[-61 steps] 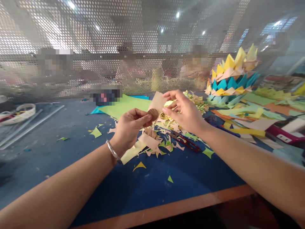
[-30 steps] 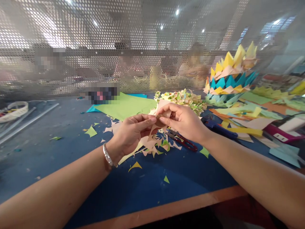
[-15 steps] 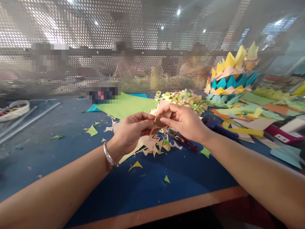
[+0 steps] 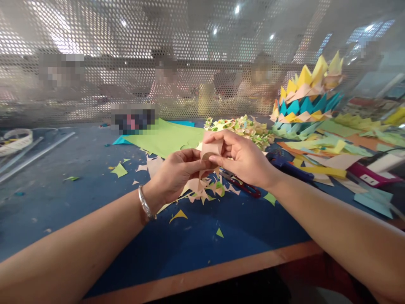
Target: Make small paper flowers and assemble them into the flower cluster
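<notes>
Both hands meet above the middle of the blue table point(image 4: 190, 253). My left hand point(image 4: 177, 173), with a silver bangle at the wrist, pinches the lower left edge of a pale pink piece of paper point(image 4: 212, 147). My right hand point(image 4: 238, 156) holds the same paper from the right, its thumb in front and fingers behind. A darker curved patch shows low on the paper beside the right thumb. Below the hands lie pink and green paper scraps point(image 4: 202, 192), with red-handled scissors point(image 4: 245, 186) partly hidden by my right hand.
Green sheets point(image 4: 164, 137) and a heap of small cut pieces point(image 4: 247, 131) lie behind the hands. A spiky, layered paper stack point(image 4: 306, 101) stands back right, near paper strips, a blue tool point(image 4: 291, 169) and a magenta tool point(image 4: 368, 175). A perforated screen point(image 4: 126, 84) spans the back.
The pink paper now faces me more broadly between my hands, and less of the round brown patch shows. The whole view has shifted slightly. Both hands keep their hold.
</notes>
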The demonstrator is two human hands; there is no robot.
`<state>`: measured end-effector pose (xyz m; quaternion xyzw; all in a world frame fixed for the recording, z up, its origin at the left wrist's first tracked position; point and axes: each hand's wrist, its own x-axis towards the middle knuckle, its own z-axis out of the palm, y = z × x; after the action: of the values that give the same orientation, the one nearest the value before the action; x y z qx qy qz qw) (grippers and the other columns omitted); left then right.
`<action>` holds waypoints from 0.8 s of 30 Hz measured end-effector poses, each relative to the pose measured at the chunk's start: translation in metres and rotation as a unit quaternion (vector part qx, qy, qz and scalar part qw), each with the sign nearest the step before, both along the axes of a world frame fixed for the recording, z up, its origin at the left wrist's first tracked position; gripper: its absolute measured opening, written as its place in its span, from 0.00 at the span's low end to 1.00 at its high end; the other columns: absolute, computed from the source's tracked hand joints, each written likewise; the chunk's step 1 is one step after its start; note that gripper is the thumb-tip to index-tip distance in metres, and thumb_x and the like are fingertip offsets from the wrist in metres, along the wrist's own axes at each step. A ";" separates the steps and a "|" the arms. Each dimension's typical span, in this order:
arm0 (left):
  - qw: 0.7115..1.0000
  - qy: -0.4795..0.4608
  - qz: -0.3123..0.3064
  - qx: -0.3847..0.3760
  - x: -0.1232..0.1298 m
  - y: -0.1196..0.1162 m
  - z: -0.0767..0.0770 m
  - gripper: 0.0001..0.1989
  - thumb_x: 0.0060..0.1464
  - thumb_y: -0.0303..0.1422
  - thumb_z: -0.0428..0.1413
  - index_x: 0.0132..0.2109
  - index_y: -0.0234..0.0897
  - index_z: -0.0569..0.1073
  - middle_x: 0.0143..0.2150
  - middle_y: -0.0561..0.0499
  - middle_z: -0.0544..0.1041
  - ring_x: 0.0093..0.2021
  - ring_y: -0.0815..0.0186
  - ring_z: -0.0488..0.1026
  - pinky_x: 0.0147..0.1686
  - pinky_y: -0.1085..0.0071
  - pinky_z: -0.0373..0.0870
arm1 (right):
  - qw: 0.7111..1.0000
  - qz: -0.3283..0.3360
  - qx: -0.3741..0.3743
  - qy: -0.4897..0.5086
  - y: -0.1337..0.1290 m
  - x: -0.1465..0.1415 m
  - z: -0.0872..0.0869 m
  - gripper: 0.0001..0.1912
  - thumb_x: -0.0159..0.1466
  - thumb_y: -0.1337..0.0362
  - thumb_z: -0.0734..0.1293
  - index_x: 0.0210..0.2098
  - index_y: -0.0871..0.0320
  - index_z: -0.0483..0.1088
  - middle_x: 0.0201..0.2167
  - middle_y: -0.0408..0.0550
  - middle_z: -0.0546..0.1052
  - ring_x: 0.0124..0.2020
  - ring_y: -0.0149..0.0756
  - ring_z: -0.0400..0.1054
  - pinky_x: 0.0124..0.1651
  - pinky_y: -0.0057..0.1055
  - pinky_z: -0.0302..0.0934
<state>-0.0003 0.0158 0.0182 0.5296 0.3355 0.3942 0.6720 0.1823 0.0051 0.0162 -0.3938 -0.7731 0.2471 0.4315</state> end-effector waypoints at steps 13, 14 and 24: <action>0.988 -0.066 0.137 -0.004 -0.006 0.021 -0.009 0.08 0.45 0.24 0.62 0.24 0.33 0.71 0.32 0.48 0.75 0.34 0.68 0.71 0.34 0.71 0.67 | 0.911 -0.034 -0.056 -0.406 0.007 0.036 0.012 0.13 0.58 0.59 0.72 0.21 0.56 0.69 0.17 0.43 0.70 0.17 0.29 0.59 0.20 0.30 0.48; 0.988 -0.073 0.136 -0.006 -0.006 0.020 -0.008 0.07 0.45 0.24 0.62 0.24 0.33 0.71 0.33 0.48 0.76 0.35 0.68 0.71 0.35 0.71 0.67 | 0.903 -0.030 -0.059 -0.425 0.007 0.036 0.010 0.14 0.58 0.59 0.72 0.20 0.55 0.68 0.16 0.43 0.70 0.17 0.29 0.58 0.19 0.30 0.46; 0.991 -0.098 0.085 -0.037 -0.004 0.015 -0.009 0.08 0.47 0.24 0.65 0.28 0.32 0.72 0.35 0.48 0.78 0.35 0.69 0.74 0.35 0.72 0.67 | 0.908 -0.125 -0.036 -0.397 0.007 0.028 0.013 0.15 0.53 0.65 0.70 0.16 0.55 0.61 0.14 0.42 0.66 0.16 0.28 0.55 0.21 0.31 0.44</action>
<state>-0.0043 0.0306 0.0090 0.4328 0.3263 0.4871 0.6848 0.2108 0.0119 0.0297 -0.5680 -0.8157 0.0418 0.1016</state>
